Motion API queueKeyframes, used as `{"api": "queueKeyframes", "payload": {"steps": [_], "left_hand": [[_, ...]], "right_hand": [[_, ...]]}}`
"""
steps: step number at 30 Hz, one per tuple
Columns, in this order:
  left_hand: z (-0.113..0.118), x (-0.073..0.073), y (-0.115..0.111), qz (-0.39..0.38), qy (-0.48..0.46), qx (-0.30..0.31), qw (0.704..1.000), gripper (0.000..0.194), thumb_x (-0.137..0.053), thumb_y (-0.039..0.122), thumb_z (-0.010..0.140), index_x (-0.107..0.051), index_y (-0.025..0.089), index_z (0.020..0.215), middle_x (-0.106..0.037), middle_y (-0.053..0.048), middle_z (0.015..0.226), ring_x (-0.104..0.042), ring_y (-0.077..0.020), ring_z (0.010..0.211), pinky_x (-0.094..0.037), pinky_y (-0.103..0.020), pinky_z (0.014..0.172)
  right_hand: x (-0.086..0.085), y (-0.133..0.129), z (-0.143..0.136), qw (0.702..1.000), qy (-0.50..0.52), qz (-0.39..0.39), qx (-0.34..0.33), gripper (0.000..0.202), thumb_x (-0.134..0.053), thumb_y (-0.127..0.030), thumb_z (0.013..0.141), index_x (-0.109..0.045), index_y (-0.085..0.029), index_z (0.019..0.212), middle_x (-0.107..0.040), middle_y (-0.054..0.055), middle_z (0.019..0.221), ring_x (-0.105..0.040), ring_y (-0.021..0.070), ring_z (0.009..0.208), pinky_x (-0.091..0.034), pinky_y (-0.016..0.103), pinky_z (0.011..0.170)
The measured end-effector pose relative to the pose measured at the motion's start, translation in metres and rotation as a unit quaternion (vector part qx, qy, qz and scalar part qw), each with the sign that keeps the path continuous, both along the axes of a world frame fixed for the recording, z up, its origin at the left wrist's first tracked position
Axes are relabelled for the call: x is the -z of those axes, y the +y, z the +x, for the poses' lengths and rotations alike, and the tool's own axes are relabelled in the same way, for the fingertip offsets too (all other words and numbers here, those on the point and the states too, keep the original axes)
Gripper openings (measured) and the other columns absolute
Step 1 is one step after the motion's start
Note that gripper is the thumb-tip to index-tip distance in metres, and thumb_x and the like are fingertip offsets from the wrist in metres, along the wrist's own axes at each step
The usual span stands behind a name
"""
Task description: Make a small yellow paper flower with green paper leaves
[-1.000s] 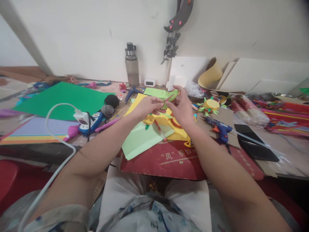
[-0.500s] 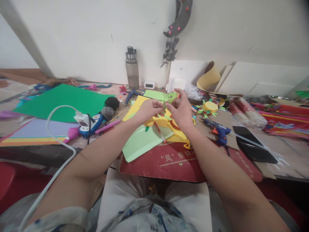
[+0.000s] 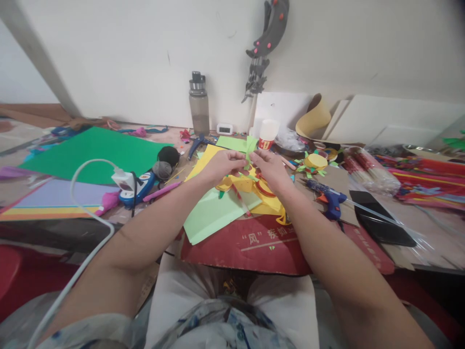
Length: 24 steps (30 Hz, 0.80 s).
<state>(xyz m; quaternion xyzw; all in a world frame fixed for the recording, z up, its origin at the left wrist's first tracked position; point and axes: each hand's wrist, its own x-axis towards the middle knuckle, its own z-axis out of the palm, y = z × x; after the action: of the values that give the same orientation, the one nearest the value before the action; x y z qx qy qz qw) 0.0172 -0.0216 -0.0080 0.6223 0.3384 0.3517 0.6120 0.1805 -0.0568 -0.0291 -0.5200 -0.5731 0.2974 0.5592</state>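
Note:
Between my hands is a small light green paper piece (image 3: 250, 144), standing up above the fingertips. My left hand (image 3: 229, 163) pinches it from the left with thumb and fingers. My right hand (image 3: 268, 166) closes on its right side, fingertips close to the left ones. Below the hands lie yellow paper pieces (image 3: 242, 184), partly hidden, and a light green sheet (image 3: 209, 220). A pencil-like stick (image 3: 242, 202) rests across that sheet. Under all this is a red cardboard (image 3: 232, 249) with printed characters.
A blue glue gun (image 3: 332, 201) and a black phone (image 3: 381, 220) lie at right. A paper cup (image 3: 268, 132), a water bottle (image 3: 199, 106) and a small white clock (image 3: 224, 129) stand at the back. At left are a green sheet (image 3: 94, 152) and a white cable (image 3: 70, 194).
My right hand has lowered and turned, with its fingers now nearer the left ones. The green paper piece has swung from leaning right to upright, and the paper cup shows more fully.

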Motion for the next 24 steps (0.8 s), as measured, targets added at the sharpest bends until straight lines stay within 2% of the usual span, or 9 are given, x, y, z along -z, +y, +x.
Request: {"api": "queueKeyframes", "payload": {"steps": [5, 11, 14, 17, 21, 24], "left_hand": [[0.0002, 0.0017, -0.0029, 0.01, 0.026, 0.025, 0.999, 0.01, -0.074, 0.01, 0.078, -0.065, 0.012, 0.079, -0.071, -0.001, 0.072, -0.072, -0.0107, 0.066, -0.044, -0.021, 0.058], [-0.0025, 0.004, -0.0002, 0.02, 0.028, 0.043, 0.998, 0.019, -0.081, 0.013, 0.07, -0.067, 0.013, 0.083, -0.073, -0.002, 0.075, -0.072, -0.0123, 0.071, -0.047, -0.022, 0.063], [-0.0039, 0.0036, 0.0015, 0.02, 0.023, 0.062, 0.998, 0.019, -0.082, 0.023, 0.074, -0.07, 0.014, 0.085, -0.073, -0.003, 0.077, -0.073, -0.0125, 0.073, -0.047, -0.022, 0.063], [-0.0038, 0.0015, 0.0008, 0.031, 0.039, 0.056, 0.997, 0.017, -0.078, 0.029, 0.08, -0.071, 0.013, 0.084, -0.072, -0.004, 0.072, -0.07, -0.0106, 0.068, -0.045, -0.021, 0.061], [-0.0029, -0.0008, -0.0015, 0.052, 0.079, 0.019, 0.995, 0.01, -0.075, 0.02, 0.08, -0.07, 0.014, 0.076, -0.069, -0.002, 0.064, -0.062, -0.0076, 0.057, -0.043, -0.021, 0.058], [-0.0029, -0.0004, -0.002, 0.06, 0.101, 0.008, 0.993, 0.009, -0.073, 0.017, 0.079, -0.069, 0.014, 0.072, -0.069, -0.002, 0.063, -0.062, -0.0077, 0.056, -0.042, -0.021, 0.057]], "right_hand": [[0.0002, 0.0019, 0.0011, 0.999, 0.024, 0.025, 0.017, 0.04, -0.072, -0.057, 0.073, -0.051, -0.023, 0.067, -0.047, -0.004, 0.063, -0.042, 0.0115, 0.059, -0.039, 0.026, 0.057], [0.002, 0.0049, 0.0045, 0.999, 0.01, 0.033, 0.026, 0.036, -0.074, -0.051, 0.072, -0.053, -0.022, 0.067, -0.045, -0.005, 0.06, -0.038, 0.0106, 0.057, -0.032, 0.026, 0.055], [0.0013, 0.0042, 0.0053, 0.999, 0.003, 0.041, 0.034, 0.033, -0.074, -0.046, 0.073, -0.053, -0.022, 0.066, -0.045, -0.005, 0.06, -0.039, 0.0106, 0.058, -0.031, 0.026, 0.055], [0.0001, 0.0027, 0.0049, 0.998, -0.017, 0.049, 0.045, 0.034, -0.075, -0.043, 0.073, -0.051, -0.022, 0.063, -0.045, -0.005, 0.058, -0.039, 0.0108, 0.058, -0.031, 0.025, 0.055], [-0.0008, 0.0014, 0.003, 0.998, -0.016, 0.051, 0.046, 0.042, -0.076, -0.049, 0.073, -0.045, -0.023, 0.061, -0.042, -0.006, 0.056, -0.037, 0.0104, 0.056, -0.029, 0.026, 0.053], [-0.002, 0.0018, 0.0026, 0.997, 0.035, 0.047, 0.045, 0.043, -0.071, -0.061, 0.075, -0.051, -0.023, 0.068, -0.046, -0.005, 0.059, -0.041, 0.0111, 0.055, -0.034, 0.026, 0.052]]}}
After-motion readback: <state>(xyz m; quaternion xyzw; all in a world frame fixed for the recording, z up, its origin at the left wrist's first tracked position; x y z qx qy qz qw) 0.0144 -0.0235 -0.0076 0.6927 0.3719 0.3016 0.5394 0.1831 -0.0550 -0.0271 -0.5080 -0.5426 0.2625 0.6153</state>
